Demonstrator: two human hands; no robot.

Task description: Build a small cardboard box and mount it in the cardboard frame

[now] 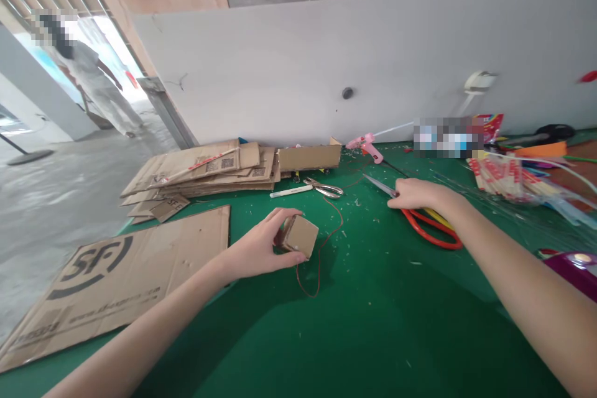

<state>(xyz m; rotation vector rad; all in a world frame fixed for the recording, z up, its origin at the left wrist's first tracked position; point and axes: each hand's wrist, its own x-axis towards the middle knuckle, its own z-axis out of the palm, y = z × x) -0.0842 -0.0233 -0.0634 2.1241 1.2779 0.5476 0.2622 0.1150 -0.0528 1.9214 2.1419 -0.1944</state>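
Observation:
My left hand [259,249] is wrapped round a small cardboard box [301,235], held just above the green table [373,323]. A thin red wire [321,261] trails from the box onto the table. My right hand [417,194] rests on the red-handled scissors [431,229], fingers closed over them near the blades. The scissor blades [379,185] point to the left, away from me.
A large flat cardboard sheet [116,280] lies at the left. Stacked cardboard pieces [205,171] sit by the grey partition wall. Silver scissors [324,188], a pink glue gun [366,146], a bag of sticks [504,177] and a purple object [573,267] lie about. A person [93,84] stands far left.

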